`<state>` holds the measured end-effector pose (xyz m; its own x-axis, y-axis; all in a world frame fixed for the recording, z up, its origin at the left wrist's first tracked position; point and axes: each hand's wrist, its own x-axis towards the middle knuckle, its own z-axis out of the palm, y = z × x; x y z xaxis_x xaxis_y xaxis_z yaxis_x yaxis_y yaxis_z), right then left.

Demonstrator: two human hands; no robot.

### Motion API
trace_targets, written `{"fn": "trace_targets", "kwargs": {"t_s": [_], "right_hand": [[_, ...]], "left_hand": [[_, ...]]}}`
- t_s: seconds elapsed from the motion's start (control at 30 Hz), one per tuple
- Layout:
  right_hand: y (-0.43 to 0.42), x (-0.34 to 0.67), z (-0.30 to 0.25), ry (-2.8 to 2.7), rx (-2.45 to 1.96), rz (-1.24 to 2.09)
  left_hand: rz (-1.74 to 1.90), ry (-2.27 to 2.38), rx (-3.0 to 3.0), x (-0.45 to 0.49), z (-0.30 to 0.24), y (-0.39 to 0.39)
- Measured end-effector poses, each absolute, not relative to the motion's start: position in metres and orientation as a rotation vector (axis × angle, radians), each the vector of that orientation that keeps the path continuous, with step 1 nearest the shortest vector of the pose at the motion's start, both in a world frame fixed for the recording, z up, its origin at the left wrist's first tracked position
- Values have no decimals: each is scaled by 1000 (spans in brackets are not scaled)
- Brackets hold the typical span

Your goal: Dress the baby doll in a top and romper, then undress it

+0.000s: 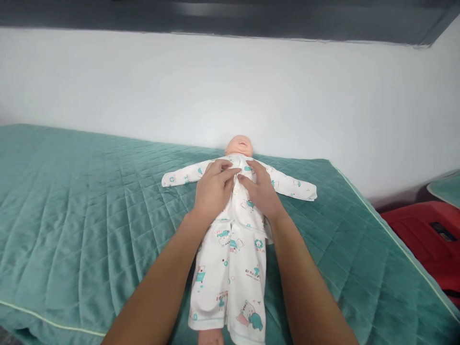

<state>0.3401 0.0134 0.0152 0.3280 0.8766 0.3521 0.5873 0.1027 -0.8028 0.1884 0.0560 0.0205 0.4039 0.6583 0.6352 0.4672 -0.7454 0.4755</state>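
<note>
A baby doll (240, 145) lies on its back with its head toward the wall, wearing a white long-sleeved shirt (247, 215) with teal and pink prints. Matching white trousers (230, 278) cover its legs, and one bare foot (211, 337) shows at the bottom. My left hand (214, 189) rests on the left of the shirt's chest, thumb toward the front opening. Opposite it, my right hand (260, 189) touches the right side, thumb and fingers apart. A small button (235, 191) shows below my thumbs. Both sleeves spread outward. Cloth under my fingertips is partly hidden.
The doll lies on a green quilted cover (108, 215) with pale piping along its edge. A white wall (230, 86) stands behind, below a dark panel (230, 19). Beyond the right edge sits a red case (424, 235), with another green cover (447, 189) above it.
</note>
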Motion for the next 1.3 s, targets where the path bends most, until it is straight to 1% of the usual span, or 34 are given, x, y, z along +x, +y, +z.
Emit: {"fn": "trace_targets", "kwargs": {"t_s": [0.27,0.43,0.63,0.87,1.0,1.3], "right_hand": [[10,345,12,-1306,-1491,455],[4,344,13,-1476,-1557,408],[3,344,15,-1623,-1548,384],[2,344,12,-1639,-1497,311],[-2,340,11,-1620,-1485,314],[4,349,0,-1567,-1445,322]], "left_hand": [[1278,1035,2407,189,17,59],[1271,1019,2420,189,16,61],[1121,967,2473,192,21,61],[1018,799,2372,195,17,86],[945,804,2335,196,17,97],[992,818,2373,191,9,103]]}}
